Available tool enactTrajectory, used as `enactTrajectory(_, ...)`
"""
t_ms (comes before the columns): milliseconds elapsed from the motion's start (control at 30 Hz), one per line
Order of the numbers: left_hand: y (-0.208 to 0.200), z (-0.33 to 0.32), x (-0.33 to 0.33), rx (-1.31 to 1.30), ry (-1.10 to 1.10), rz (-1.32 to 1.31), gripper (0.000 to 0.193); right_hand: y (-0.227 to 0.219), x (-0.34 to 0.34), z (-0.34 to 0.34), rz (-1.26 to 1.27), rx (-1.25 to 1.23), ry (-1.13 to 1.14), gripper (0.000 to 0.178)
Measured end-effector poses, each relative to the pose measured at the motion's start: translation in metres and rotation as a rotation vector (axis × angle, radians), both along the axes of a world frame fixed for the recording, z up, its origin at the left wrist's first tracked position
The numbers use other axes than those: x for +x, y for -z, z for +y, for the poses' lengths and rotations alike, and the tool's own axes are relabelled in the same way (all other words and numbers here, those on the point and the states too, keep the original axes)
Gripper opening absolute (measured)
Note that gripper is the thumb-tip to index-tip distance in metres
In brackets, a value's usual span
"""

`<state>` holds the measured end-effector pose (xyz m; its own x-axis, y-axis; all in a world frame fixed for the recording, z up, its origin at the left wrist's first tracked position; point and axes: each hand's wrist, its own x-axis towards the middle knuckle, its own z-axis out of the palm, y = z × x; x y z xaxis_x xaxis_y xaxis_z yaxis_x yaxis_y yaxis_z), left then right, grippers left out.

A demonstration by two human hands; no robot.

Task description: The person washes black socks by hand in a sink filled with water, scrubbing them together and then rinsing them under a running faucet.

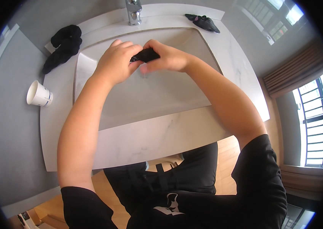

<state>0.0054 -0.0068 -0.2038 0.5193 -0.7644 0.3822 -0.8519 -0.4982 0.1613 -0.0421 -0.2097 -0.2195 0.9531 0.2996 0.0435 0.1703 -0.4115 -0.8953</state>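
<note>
1. Here's the left hand (pixel 120 59), fingers curled in on one end of the black cloth (pixel 149 55), the right hand (pixel 170 58) folded over the other, above the sink basin (pixel 142 101)
2. Danger here: a slack pinch could drop it; a hard squeeze might splash the counter (pixel 161 133)
3. Wrists bend inward, hands close together, forearms (pixel 79 126) reaching across the counter's front edge

rt window (pixel 314 122) glare, edge dist.

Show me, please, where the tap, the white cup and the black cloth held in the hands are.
Tap (pixel 134 16): head view, on its metal body.
White cup (pixel 44 95): head view, on its outer side.
Black cloth (pixel 149 55): head view, on its broad visible part.
</note>
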Motion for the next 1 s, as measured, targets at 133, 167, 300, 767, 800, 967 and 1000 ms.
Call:
enactTrajectory(133,-0.005,-0.001,-0.004,-0.041,0.049,-0.094,0.025,-0.014,0.0,0.0,0.456,0.35,-0.022,0.051)
enactTrajectory(167,-0.003,0.0,-0.002,-0.078,0.109,-0.171,0.025,-0.017,-0.003,0.003,0.479,0.32,-0.015,0.054)
enactTrajectory(300,-0.003,-0.007,-0.005,-0.11,0.217,-0.385,0.026,-0.008,0.008,0.0,0.619,0.109,-0.24,0.025)
enactTrajectory(767,-0.007,-0.019,-0.02,-0.478,-0.172,1.152,0.036,-0.019,-0.006,0.019,-0.456,-0.887,0.218,0.011)
enactTrajectory(800,-0.008,-0.018,-0.018,-0.468,-0.112,1.325,0.031,-0.021,-0.008,0.019,-0.5,-0.873,0.233,0.012)
enactTrajectory(967,-0.016,-0.023,-0.014,-0.32,-0.185,1.372,0.019,-0.013,-0.004,0.015,-0.515,-0.881,0.267,0.013)
enactTrajectory(1000,-0.012,-0.024,-0.014,-0.366,-0.158,1.206,0.022,-0.013,-0.003,0.016,-0.484,-0.891,0.271,0.014)
